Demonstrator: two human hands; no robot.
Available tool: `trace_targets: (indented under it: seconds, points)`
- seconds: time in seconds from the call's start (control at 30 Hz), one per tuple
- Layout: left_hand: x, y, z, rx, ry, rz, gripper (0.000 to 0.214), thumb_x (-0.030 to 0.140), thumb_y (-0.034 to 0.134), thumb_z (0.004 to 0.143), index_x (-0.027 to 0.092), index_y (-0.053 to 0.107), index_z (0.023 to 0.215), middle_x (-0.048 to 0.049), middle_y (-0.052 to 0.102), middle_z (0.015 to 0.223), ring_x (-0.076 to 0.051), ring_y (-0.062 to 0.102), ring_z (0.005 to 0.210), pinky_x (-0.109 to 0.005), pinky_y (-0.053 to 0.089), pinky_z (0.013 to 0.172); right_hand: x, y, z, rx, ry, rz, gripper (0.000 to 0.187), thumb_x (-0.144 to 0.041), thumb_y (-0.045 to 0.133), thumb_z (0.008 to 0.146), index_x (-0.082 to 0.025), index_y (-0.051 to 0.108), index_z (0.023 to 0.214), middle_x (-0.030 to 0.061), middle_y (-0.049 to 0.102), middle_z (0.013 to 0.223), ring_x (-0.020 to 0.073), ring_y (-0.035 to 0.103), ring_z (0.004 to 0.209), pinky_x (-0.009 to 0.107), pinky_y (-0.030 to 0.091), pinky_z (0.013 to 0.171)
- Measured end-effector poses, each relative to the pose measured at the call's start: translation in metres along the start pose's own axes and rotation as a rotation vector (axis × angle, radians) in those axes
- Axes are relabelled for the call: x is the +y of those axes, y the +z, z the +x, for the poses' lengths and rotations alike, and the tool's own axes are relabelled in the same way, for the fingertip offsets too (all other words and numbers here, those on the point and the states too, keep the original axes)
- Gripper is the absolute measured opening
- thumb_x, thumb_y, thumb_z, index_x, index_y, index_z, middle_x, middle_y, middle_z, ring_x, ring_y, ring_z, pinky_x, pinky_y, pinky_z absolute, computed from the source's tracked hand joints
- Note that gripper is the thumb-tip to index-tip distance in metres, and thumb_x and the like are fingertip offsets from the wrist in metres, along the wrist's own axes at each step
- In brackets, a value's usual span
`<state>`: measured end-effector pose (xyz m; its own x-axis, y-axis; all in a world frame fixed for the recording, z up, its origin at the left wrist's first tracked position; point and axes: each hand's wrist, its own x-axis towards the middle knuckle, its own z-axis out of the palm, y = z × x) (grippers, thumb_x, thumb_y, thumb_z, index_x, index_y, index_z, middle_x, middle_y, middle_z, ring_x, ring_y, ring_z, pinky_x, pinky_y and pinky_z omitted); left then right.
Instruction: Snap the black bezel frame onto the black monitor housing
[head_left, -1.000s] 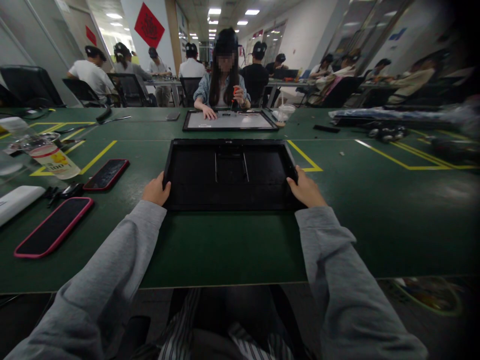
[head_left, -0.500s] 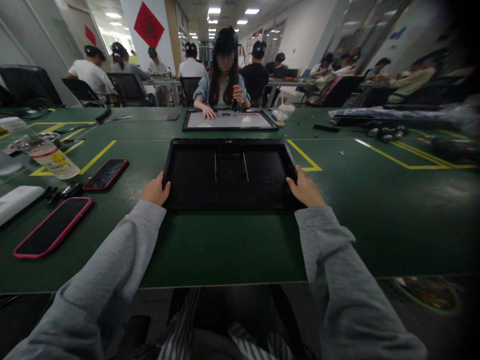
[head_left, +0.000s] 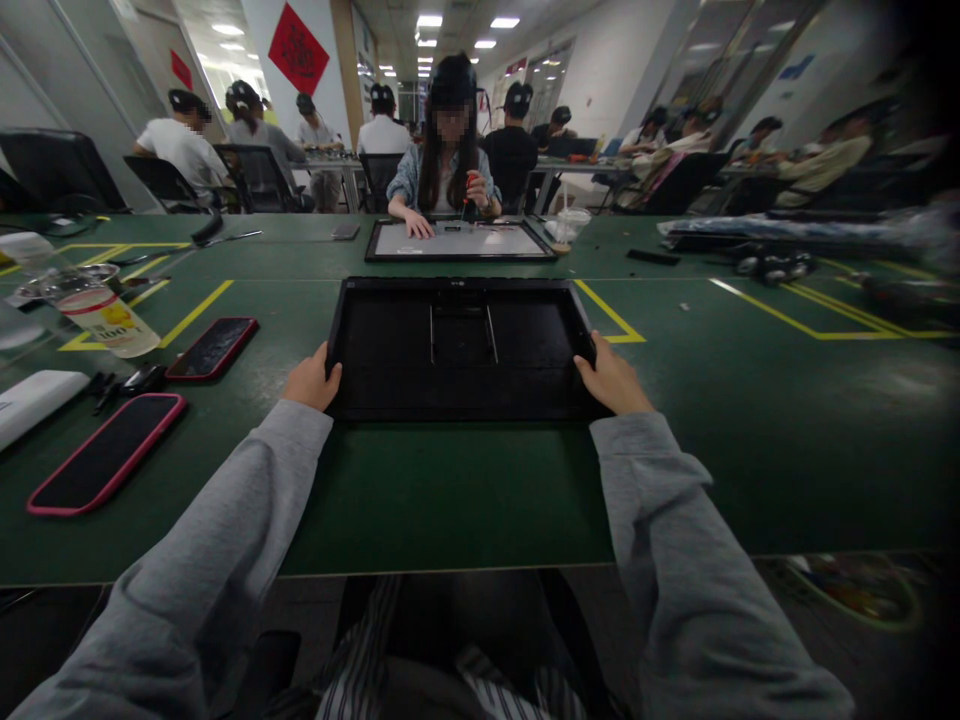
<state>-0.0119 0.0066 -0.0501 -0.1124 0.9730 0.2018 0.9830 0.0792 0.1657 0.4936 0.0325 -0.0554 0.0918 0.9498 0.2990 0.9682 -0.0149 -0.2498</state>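
Two sides of the black display housing (head_left: 461, 388) are gripped by my left hand (head_left: 310, 380) and right hand (head_left: 615, 379), on or just above the green tabletop (head_left: 450, 500). I judge uneven pressure could twist it.

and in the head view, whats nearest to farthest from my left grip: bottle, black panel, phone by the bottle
From the left grip:
1. Black panel: touching, its left edge held.
2. Phone: to the left, on the bottle's near side.
3. Bottle: farther left, beyond the phone.
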Motion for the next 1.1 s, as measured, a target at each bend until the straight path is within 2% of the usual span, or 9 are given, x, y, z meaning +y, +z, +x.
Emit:
trace_targets:
  seconds: [0.37, 0.5, 0.7, 0.93, 1.1]
  points:
    - [-0.0016, 0.0021, 0.0001, 0.017, 0.020, 0.024, 0.063, 0.041, 0.034, 0.092, 0.008, 0.034, 0.145, -0.0193, 0.066, 0.116, -0.030, 0.064, 0.104, -0.042, 0.048, 0.090, -0.0017, -0.0004, -0.0012, 0.028, -0.026, -0.005, 0.071, -0.041, 0.038, 0.093, -0.001, 0.029, 0.150, 0.0264, 0.049, 0.141, 0.0361, 0.055, 0.122, 0.048, 0.044, 0.100]
    - [-0.0019, 0.0019, 0.0003, 0.012, 0.025, 0.021, 0.064, 0.042, 0.034, 0.092, 0.007, 0.033, 0.145, -0.0205, 0.065, 0.117, -0.031, 0.063, 0.106, -0.043, 0.048, 0.091, -0.0029, -0.0016, -0.0014, 0.010, -0.016, 0.002, 0.072, -0.041, 0.038, 0.092, 0.001, 0.029, 0.149, 0.0274, 0.050, 0.140, 0.0376, 0.055, 0.122, 0.050, 0.044, 0.099]
    - [-0.0002, -0.0009, -0.0009, 0.004, 0.020, 0.020, 0.064, 0.042, 0.034, 0.092, 0.007, 0.032, 0.146, -0.0202, 0.064, 0.118, -0.030, 0.063, 0.107, -0.043, 0.047, 0.093, -0.0052, -0.0045, -0.0028, -0.004, 0.007, 0.007, 0.071, -0.042, 0.038, 0.093, -0.002, 0.028, 0.150, 0.0254, 0.049, 0.142, 0.0363, 0.055, 0.122, 0.049, 0.044, 0.101]
    - [-0.0030, 0.0025, 0.0002, 0.021, 0.030, 0.015, 0.065, 0.042, 0.034, 0.091, 0.007, 0.033, 0.146, -0.0202, 0.064, 0.119, -0.031, 0.063, 0.107, -0.043, 0.047, 0.093, -0.0050, -0.0048, -0.0031, -0.020, -0.004, 0.011, 0.074, -0.040, 0.039, 0.092, 0.002, 0.025, 0.151, 0.0289, 0.050, 0.139, 0.0382, 0.053, 0.124, 0.051, 0.043, 0.100]
    - [-0.0048, 0.0049, 0.0020, 0.017, 0.030, 0.014, 0.066, 0.043, 0.034, 0.091, 0.007, 0.032, 0.147, -0.0203, 0.064, 0.119, -0.030, 0.063, 0.107, -0.042, 0.047, 0.093, -0.0022, -0.0018, -0.0021, -0.013, -0.018, 0.028, 0.075, -0.039, 0.042, 0.090, 0.000, 0.023, 0.152, 0.0276, 0.051, 0.138, 0.0378, 0.052, 0.125, 0.053, 0.044, 0.099]
